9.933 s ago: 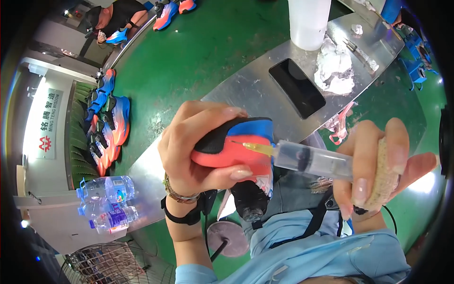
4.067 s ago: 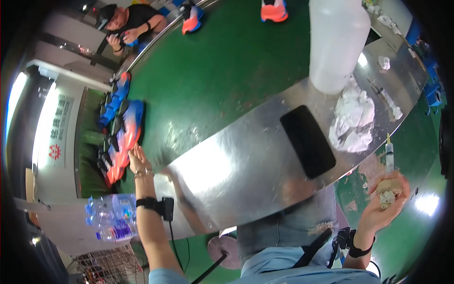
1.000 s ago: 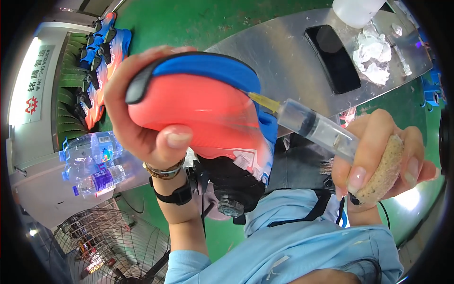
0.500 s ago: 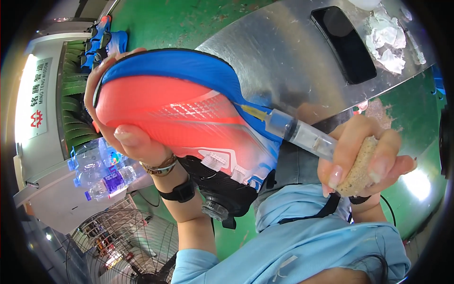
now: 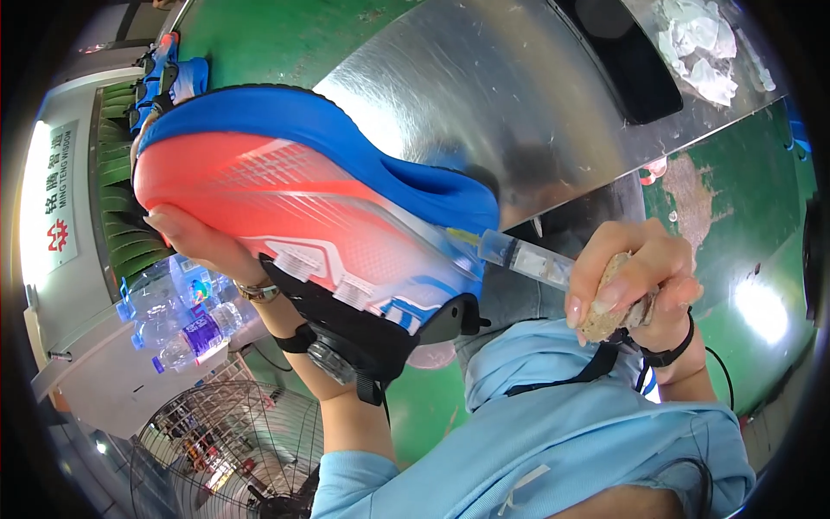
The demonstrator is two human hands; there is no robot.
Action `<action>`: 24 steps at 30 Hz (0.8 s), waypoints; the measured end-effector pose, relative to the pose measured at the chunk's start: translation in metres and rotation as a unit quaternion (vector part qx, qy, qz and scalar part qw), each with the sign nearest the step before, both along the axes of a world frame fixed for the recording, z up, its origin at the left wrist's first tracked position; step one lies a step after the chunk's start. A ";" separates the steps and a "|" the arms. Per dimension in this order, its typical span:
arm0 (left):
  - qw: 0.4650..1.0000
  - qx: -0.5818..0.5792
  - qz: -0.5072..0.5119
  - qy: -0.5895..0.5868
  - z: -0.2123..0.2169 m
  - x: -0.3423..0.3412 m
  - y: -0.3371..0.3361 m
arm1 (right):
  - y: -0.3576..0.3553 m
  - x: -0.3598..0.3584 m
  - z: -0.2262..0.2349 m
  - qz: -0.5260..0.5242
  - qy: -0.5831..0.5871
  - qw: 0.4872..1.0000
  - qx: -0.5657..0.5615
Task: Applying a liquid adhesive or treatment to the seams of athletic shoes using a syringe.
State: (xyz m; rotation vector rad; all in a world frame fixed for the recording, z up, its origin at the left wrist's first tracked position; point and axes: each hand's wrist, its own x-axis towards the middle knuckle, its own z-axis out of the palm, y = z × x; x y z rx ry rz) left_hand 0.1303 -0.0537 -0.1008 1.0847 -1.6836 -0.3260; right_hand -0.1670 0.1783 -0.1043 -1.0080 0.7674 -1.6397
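Observation:
My left hand [image 5: 203, 242] is closed round the toe end of a coral, white and blue sports shoe [image 5: 285, 195]. The shoe is tipped on its side, its blue sole [image 5: 346, 130] facing up and away. A black strap part with a round dial [image 5: 330, 359] hangs at its lower side. In my right hand [image 5: 653, 268] is a clear syringe [image 5: 536, 262], along with a tan, rough-looking pad [image 5: 603, 322] pressed under the fingers. The syringe's yellowish tip [image 5: 462, 235] lies at the seam between sole and upper near the heel; whether it touches is hard to tell.
A metal table [image 5: 484, 78] bears a black phone [image 5: 618, 56] and crumpled white paper [image 5: 699, 52]. Plastic bottles [image 5: 203, 333] stand left of my arm, above a wire-caged fan [image 5: 229, 441]. More blue shoes [image 5: 164, 82] sit at the far left.
The shoe has shifted left and turned, showing more of its sole. The syringe tip now sits nearer the heel along the seam, and my right hand has come slightly left.

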 end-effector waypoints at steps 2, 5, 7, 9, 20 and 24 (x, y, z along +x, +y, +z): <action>0.996 0.054 -0.054 0.036 -0.001 0.009 -0.013 | 0.001 0.000 -0.001 0.002 0.001 1.000 -0.005; 0.977 0.134 -0.135 0.093 -0.005 0.015 -0.022 | 0.003 -0.001 -0.006 -0.005 0.001 1.000 -0.017; 0.958 0.183 -0.183 0.128 -0.001 0.011 -0.028 | 0.003 0.001 -0.009 -0.008 -0.005 1.000 -0.025; 0.931 0.231 -0.231 0.164 -0.004 0.010 -0.029 | 0.003 0.000 -0.011 -0.014 0.005 0.999 -0.033; 0.675 0.449 -0.473 0.346 -0.031 -0.008 -0.003 | -0.007 0.006 -0.006 -0.026 0.025 0.999 0.006; 0.585 0.494 -0.516 0.385 -0.031 -0.004 -0.001 | -0.021 0.012 -0.002 -0.012 0.103 0.993 0.056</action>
